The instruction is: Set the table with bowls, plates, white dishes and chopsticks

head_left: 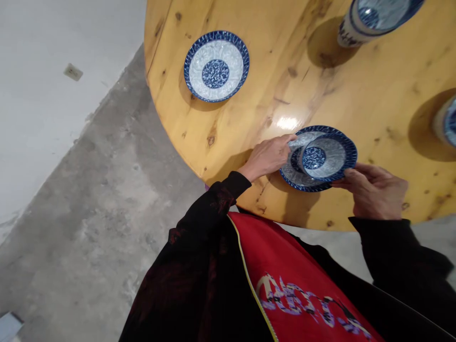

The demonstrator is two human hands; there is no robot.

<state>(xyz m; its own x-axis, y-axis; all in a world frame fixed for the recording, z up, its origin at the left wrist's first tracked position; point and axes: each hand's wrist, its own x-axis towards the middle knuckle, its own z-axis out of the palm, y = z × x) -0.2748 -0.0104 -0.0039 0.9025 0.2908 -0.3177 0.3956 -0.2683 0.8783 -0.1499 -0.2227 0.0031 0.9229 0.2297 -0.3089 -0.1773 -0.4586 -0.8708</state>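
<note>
Near the front edge of the table, a blue-and-white patterned plate [297, 178] lies with a smaller blue-and-white bowl [329, 159] over its right part. The bowl looks slightly tilted; whether it rests on the plate or is held just above it, I cannot tell. My right hand [379, 190] pinches the bowl's right rim between thumb and fingers. At the plate's left rim is my left hand [270, 156], its fingers curled closed on the edge. Those fingertips are partly hidden.
Another blue-and-white plate [216, 66] sits at the upper left of the round wooden table [256, 95]. A tall blue-and-white vessel [374, 21] stands at the upper right, and part of a similar one [448, 121] shows at the right edge. Concrete floor [117, 190] lies left of the table.
</note>
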